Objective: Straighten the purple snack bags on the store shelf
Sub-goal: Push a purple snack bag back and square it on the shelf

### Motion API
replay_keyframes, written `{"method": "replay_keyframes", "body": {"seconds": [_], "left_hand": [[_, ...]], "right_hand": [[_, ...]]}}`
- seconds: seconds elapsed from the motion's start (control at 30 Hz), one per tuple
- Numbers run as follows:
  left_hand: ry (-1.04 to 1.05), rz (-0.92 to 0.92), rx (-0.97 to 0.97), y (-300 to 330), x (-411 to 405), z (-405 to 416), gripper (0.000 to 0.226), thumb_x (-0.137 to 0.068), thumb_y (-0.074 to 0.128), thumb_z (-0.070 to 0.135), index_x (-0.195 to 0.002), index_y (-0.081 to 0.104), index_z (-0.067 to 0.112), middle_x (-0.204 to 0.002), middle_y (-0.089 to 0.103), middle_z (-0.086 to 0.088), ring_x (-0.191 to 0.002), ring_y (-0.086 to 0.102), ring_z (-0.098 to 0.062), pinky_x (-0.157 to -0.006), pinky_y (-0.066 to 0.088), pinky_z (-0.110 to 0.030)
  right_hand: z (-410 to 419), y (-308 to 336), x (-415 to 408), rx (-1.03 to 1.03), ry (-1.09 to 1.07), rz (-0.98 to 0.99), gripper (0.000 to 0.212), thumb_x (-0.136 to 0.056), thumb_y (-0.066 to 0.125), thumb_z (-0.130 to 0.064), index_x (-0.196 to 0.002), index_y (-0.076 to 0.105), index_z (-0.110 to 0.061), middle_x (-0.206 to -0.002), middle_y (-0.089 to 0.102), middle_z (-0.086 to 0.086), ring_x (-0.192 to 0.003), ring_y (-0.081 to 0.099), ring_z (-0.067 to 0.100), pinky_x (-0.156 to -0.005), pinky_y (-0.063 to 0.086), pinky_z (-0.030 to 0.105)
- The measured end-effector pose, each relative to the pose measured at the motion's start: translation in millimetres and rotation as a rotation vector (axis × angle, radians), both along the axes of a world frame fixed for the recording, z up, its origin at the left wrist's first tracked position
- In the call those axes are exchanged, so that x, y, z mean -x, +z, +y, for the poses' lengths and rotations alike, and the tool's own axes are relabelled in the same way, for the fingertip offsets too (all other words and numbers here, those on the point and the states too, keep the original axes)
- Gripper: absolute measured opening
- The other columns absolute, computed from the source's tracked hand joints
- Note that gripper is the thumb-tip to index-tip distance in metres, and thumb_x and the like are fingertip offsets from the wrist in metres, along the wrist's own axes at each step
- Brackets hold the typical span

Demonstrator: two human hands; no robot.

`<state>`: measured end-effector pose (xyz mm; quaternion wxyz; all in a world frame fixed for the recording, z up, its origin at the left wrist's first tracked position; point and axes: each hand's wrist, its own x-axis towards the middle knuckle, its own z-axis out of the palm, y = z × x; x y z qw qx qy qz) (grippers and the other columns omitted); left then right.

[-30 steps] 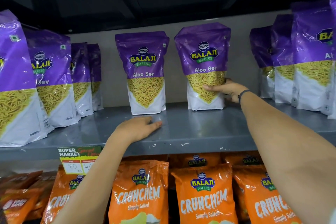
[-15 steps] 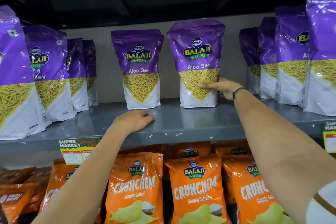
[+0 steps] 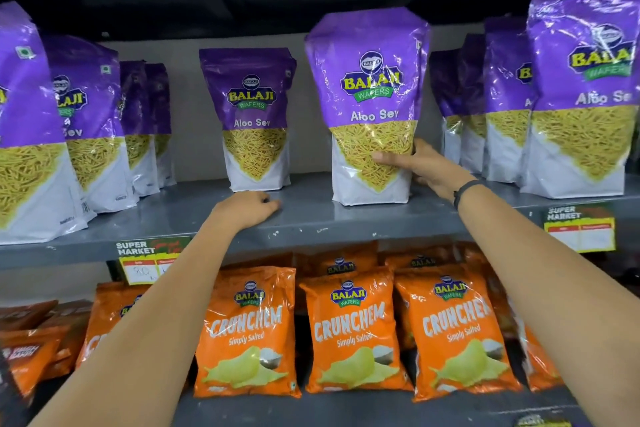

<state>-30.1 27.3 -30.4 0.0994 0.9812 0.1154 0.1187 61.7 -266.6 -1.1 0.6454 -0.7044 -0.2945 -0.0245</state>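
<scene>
Purple Aloo Sev snack bags stand on a grey metal shelf (image 3: 304,218). My right hand (image 3: 420,166) grips the lower right side of one purple bag (image 3: 367,100), which stands upright near the shelf's front, its fingers across the yellow window. A second purple bag (image 3: 254,121) stands further back, to its left. My left hand (image 3: 247,210) rests palm down on the shelf in front of that bag, holding nothing. More purple bags stand in rows at the left (image 3: 86,121) and at the right (image 3: 581,90).
Orange Crunchem chip bags (image 3: 349,326) fill the shelf below. Price tags hang on the shelf edge at the left (image 3: 149,260) and right (image 3: 580,229). A dark shelf overhead caps the purple bags.
My right hand has pulled the purple bag forward toward the shelf's front edge; it now looks larger and nearer. My left hand has stayed resting on the shelf.
</scene>
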Motion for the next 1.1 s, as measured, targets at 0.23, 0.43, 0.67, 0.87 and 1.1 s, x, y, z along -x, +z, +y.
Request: {"method": "replay_keyframes", "body": {"seconds": [0.23,0.43,0.67,0.87,1.1], "left_hand": [[0.000,-0.005,-0.020,-1,-5,1,0.045,-0.090,0.037,0.051,-0.096,0.061,0.013,-0.120,0.062,-0.017,-0.095,0.053,-0.026,-0.084,0.041,-0.035],[0.003,-0.031,-0.001,-3,-9,4,0.050,-0.087,0.040,0.053,-0.110,0.064,0.015,-0.123,0.062,-0.014,-0.109,0.055,-0.030,-0.091,0.042,-0.037],[0.006,-0.055,0.015,-4,-10,5,0.052,-0.088,0.041,0.052,-0.118,0.061,0.015,-0.133,0.056,-0.013,-0.119,0.049,-0.031,-0.097,0.038,-0.036],[0.019,-0.060,0.029,-4,-11,7,0.048,-0.089,0.042,0.050,-0.124,0.058,0.022,-0.138,0.053,-0.010,-0.123,0.047,-0.031,-0.098,0.037,-0.036],[0.043,-0.054,0.051,-4,-12,8,0.054,-0.087,0.042,0.055,-0.130,0.053,0.026,-0.142,0.049,-0.009,-0.127,0.045,-0.030,-0.102,0.036,-0.038]], "right_hand": [[-16,-20,-6,0.081,0.014,-0.025,0.119,-0.046,0.081,-0.051,-0.143,0.021,-0.014,-0.144,0.044,-0.001,-0.132,0.043,0.016,-0.113,0.034,0.038],[-19,-24,-13,0.146,0.048,-0.043,0.116,-0.048,0.085,-0.041,-0.141,0.018,-0.021,-0.124,0.046,-0.017,-0.123,0.042,0.008,-0.098,0.040,0.020],[-19,-23,-13,0.091,0.091,-0.058,0.083,-0.068,0.082,-0.015,-0.133,0.031,-0.025,-0.123,0.053,-0.014,-0.118,0.049,0.007,-0.083,0.045,0.011],[-26,-22,-16,0.104,0.139,0.006,0.077,-0.065,0.082,-0.015,-0.123,0.034,-0.030,-0.123,0.055,-0.015,-0.122,0.049,0.010,-0.097,0.043,0.021],[-32,-22,-13,0.125,0.150,0.016,0.099,-0.050,0.085,-0.028,-0.133,0.031,-0.029,-0.137,0.051,-0.007,-0.127,0.047,0.013,-0.108,0.037,0.031]]}}
